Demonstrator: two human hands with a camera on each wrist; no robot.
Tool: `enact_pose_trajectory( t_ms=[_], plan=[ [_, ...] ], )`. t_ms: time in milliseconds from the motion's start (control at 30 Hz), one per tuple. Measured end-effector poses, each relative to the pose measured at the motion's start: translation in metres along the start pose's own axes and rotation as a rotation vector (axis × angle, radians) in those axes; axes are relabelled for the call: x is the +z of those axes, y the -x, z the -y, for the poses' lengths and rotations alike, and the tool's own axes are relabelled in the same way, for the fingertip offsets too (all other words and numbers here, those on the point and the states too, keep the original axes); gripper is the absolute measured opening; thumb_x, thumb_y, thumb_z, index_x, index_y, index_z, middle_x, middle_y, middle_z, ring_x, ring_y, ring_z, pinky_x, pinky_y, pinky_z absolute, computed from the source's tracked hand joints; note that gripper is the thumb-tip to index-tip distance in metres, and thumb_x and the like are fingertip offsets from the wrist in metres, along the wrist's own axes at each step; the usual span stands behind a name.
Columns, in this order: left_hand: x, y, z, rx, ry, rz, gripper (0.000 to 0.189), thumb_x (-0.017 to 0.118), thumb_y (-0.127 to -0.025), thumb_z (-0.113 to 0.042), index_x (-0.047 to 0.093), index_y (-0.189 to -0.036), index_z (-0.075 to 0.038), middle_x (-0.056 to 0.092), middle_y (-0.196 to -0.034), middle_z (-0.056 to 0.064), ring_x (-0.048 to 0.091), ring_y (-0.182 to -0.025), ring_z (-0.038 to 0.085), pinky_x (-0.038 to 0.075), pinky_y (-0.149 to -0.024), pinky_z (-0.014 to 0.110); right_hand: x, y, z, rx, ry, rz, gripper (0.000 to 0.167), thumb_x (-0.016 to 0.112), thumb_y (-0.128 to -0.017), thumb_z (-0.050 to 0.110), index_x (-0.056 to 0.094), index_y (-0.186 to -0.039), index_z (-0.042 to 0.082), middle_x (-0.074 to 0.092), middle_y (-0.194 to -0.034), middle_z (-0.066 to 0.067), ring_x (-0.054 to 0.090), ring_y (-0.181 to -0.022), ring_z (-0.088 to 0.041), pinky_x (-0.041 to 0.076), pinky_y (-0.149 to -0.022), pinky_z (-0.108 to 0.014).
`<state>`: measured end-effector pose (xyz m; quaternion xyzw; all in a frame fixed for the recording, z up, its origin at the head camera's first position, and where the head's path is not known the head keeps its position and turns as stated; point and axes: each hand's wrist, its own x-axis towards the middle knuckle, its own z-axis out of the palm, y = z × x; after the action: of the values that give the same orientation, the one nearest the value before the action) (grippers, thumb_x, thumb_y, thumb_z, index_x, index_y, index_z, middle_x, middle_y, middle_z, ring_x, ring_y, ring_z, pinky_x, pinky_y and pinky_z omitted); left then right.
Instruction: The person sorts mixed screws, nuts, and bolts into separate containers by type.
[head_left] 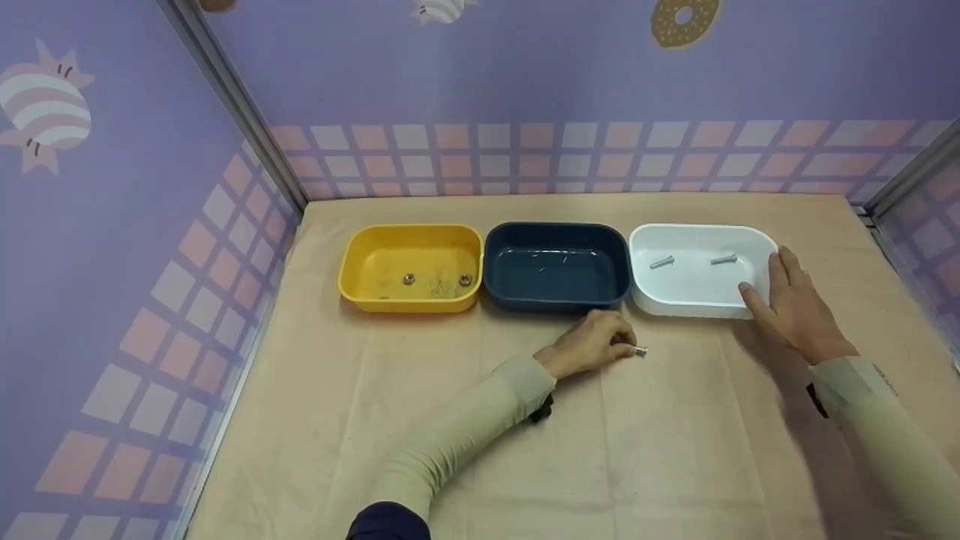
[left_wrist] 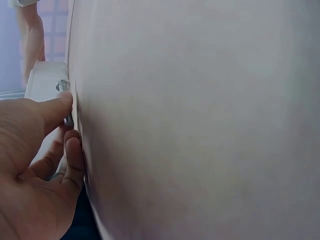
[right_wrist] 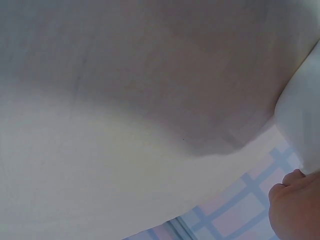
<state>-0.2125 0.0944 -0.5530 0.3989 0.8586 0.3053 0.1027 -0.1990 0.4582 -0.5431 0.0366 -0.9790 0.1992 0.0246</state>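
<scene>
Between thumb and fingertips my left hand (head_left: 592, 343) pinches a silver bolt (head_left: 640, 351), just in front of the navy tray (head_left: 556, 306). In the left wrist view, the bolt's head (left_wrist: 63, 85) pokes out above the thumb and its threaded end shows below. My right hand (head_left: 802, 311) holds the white tray (head_left: 694, 309) at its right end, thumb over the rim and fingers along the outer side. Two bolts (head_left: 724, 259) lie apart inside that tray. Only part of the right hand (right_wrist: 295, 205) shows in the right wrist view.
A yellow tray (head_left: 411, 306) with nuts (head_left: 409, 279) inside stands left of the navy one, the three trays in a row. Pale streaks in the navy tray may be reflections. A beige cloth (head_left: 480, 450) covers the table; patterned panels (head_left: 480, 82) rise behind and at the sides.
</scene>
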Motion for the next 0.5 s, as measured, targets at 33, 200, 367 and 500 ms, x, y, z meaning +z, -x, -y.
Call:
enact_pose_trajectory(
  t_ms=[33, 200, 367, 500],
  plan=[
    [0.0, 0.0, 0.0, 0.002, 0.008, -0.002, 0.012, 0.077, -0.101, -0.023, 0.084, -0.106, -0.016, 0.079, -0.106, -0.006, 0.067, -0.099, 0.004, 0.049, -0.089, 0.009, 0.0, 0.0, 0.0, 0.002, 0.0, 0.0, 0.091, 0.038, -0.112, 0.05, 0.003, -0.164, -0.016, 0.001, -0.172, -0.039, 0.02, -0.149, -0.068, 0.028, -0.112, -0.083],
    [-0.001, -0.002, -0.003, 0.018, 0.04, -0.011, 0.013, 0.075, -0.102, -0.026, 0.082, -0.103, -0.015, 0.08, -0.101, -0.009, 0.062, -0.088, -0.001, 0.048, -0.082, 0.008, -0.001, 0.0, 0.0, 0.018, 0.003, 0.008, 0.093, 0.037, -0.112, 0.053, 0.002, -0.164, -0.015, 0.0, -0.173, -0.038, 0.019, -0.151, -0.067, 0.027, -0.114, -0.083],
    [-0.006, -0.003, -0.007, 0.027, 0.029, -0.025, 0.015, 0.072, -0.104, -0.026, 0.083, -0.106, -0.017, 0.079, -0.101, -0.011, 0.057, -0.084, -0.003, 0.046, -0.079, 0.008, -0.001, 0.0, 0.0, 0.019, -0.011, 0.016, 0.092, 0.037, -0.112, 0.052, 0.002, -0.165, -0.015, -0.002, -0.174, -0.037, 0.017, -0.152, -0.066, 0.028, -0.112, -0.084],
    [-0.012, -0.006, -0.011, 0.048, 0.053, -0.046, 0.016, 0.073, -0.104, -0.024, 0.085, -0.109, -0.016, 0.082, -0.104, -0.008, 0.057, -0.081, -0.005, 0.045, -0.076, 0.006, 0.0, 0.001, 0.0, 0.018, -0.015, 0.023, 0.091, 0.036, -0.112, 0.051, 0.001, -0.165, -0.014, -0.002, -0.174, -0.037, 0.017, -0.151, -0.068, 0.029, -0.11, -0.085]
  ],
)
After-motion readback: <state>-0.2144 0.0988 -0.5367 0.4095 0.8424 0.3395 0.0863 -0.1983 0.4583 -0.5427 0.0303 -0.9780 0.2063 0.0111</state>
